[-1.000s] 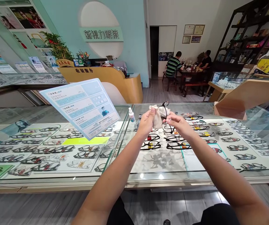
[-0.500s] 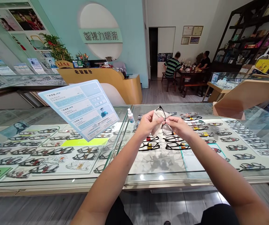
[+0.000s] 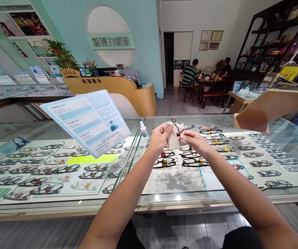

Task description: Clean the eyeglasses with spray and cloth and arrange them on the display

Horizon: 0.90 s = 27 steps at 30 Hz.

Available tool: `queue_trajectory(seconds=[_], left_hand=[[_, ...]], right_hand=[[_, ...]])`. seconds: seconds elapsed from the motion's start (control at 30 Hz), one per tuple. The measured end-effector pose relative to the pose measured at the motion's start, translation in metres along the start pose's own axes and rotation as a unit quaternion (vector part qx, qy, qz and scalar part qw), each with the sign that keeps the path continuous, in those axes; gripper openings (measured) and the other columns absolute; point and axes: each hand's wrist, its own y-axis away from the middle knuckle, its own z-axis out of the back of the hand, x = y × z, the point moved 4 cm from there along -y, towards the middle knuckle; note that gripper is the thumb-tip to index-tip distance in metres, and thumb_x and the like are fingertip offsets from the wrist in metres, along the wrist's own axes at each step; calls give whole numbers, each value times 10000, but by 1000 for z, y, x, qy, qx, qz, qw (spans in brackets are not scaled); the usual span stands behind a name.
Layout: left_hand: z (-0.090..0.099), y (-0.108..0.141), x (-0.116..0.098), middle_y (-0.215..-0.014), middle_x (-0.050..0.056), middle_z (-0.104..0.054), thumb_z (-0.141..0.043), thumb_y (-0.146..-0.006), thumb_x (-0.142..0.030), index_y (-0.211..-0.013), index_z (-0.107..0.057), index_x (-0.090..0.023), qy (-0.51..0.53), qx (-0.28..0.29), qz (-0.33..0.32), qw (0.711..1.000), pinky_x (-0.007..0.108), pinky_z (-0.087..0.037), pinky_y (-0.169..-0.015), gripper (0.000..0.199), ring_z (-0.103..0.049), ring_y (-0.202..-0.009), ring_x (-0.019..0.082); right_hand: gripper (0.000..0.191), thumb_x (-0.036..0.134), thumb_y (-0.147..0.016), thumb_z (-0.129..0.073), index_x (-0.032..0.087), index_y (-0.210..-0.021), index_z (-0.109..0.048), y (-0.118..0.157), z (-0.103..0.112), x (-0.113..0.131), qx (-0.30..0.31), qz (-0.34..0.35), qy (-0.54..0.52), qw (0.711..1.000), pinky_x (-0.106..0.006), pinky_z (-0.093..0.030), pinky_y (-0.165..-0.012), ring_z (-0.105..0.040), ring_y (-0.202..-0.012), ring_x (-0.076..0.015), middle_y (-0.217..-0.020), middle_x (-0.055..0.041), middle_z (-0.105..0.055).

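Note:
Above the glass counter, my left hand (image 3: pixel 161 137) is closed on a pale cleaning cloth (image 3: pixel 173 140), thumb pressed on top. The cloth wraps part of a pair of dark-framed eyeglasses (image 3: pixel 175 126), so one lens is covered. My right hand (image 3: pixel 192 139) pinches the eyeglasses' frame at the cloth's right edge. A white spray bottle (image 3: pixel 143 129) stands upright on the counter, left of my left hand. Below both hands, rows of black eyeglasses (image 3: pixel 165 162) lie inside the case under the glass.
A glass display counter (image 3: pixel 175 200) full of eyeglass frames spans the front. At left a blue-and-white printed sign (image 3: pixel 86 122) stands tilted; at right is a wooden stand (image 3: pixel 270 109). Behind are a yellow reception desk (image 3: pixel 149 98) and two seated people (image 3: pixel 189 75) at a table.
The cloth has shifted and now covers more of the eyeglasses, hiding the lens that hung visible below my fingers. Both hands stay close together; the view has shifted slightly.

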Motion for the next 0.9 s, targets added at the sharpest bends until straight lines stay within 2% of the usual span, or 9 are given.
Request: queue_trajectory(seconds=[0.2, 0.3, 0.4, 0.5, 0.57, 0.63, 0.73, 0.83, 0.9], left_hand=[[-4, 4, -4, -859, 14, -747, -990, -718, -487, -1112, -747, -181, -15, 33, 7, 999, 243, -529, -699, 554, -662, -713, 139], [-9, 8, -7, -831, 15, -742, -996, -707, -463, -1053, -739, -181, -24, 33, 0, 999, 256, -531, -696, 516, -668, -701, 149], [-12, 10, -7, -766, 4, -711, -973, -723, -527, -927, -722, -176, -39, -2, -3, 999, 256, -504, -631, 477, -628, -635, 136], [-9, 9, -5, -684, -12, -648, -913, -761, -651, -819, -689, -169, -47, -52, -20, 997, 238, -446, -566, 534, -559, -578, 110], [-6, 6, -3, -652, -14, -620, -878, -767, -721, -769, -657, -166, -45, -62, -24, 997, 229, -420, -540, 597, -530, -557, 98], [-4, 3, -1, -662, -2, -639, -874, -745, -759, -789, -653, -165, -28, -26, 8, 999, 236, -446, -533, 635, -567, -554, 114], [-3, 2, -1, -763, 21, -714, -936, -716, -688, -988, -707, -170, 4, 48, 55, 997, 258, -522, -577, 629, -658, -615, 154], [-6, 5, -7, -839, 20, -746, -1008, -690, -525, -1138, -717, -186, 1, 76, 40, 996, 256, -552, -661, 632, -686, -697, 154], [-8, 7, -9, -807, 11, -734, -1011, -689, -501, -1049, -727, -178, -19, 65, 17, 998, 249, -532, -655, 561, -662, -676, 141]], right_hand=[[378, 574, -765, -928, 228, -809, -782, 3, -8, 6, -27, -18, -53, 998, -330, -424, -866, -578, -881, -196, -906, -30, -728], [389, 567, -748, -947, 219, -817, -788, 5, -12, 7, -15, -31, -89, 995, -328, -433, -871, -592, -895, -198, -891, -34, -710], [406, 569, -749, -957, 215, -818, -770, 5, -12, 1, -9, -32, -87, 996, -321, -422, -855, -579, -859, -180, -855, -12, -685], [427, 580, -754, -958, 209, -832, -761, 4, -11, -8, 3, -40, -66, 997, -315, -407, -812, -550, -798, -159, -821, 8, -666], [434, 579, -747, -962, 204, -838, -762, 3, -10, -11, 6, -44, -61, 997, -314, -405, -795, -546, -779, -154, -807, 11, -663], [426, 562, -737, -969, 204, -830, -759, 3, -9, -9, -2, -41, -71, 997, -316, -415, -797, -562, -791, -158, -831, 1, -685], [395, 528, -732, -975, 209, -817, -757, 3, -7, -1, -21, -37, -100, 994, -320, -441, -816, -591, -822, -168, -903, -25, -733], [381, 524, -732, -977, 207, -821, -785, 4, -9, 2, -26, -42, -119, 992, -315, -454, -820, -599, -821, -167, -887, -30, -732], [390, 526, -726, -984, 200, -835, -801, 5, -13, -2, -18, -43, -123, 991, -315, -458, -837, -615, -838, -169, -881, -32, -732]])
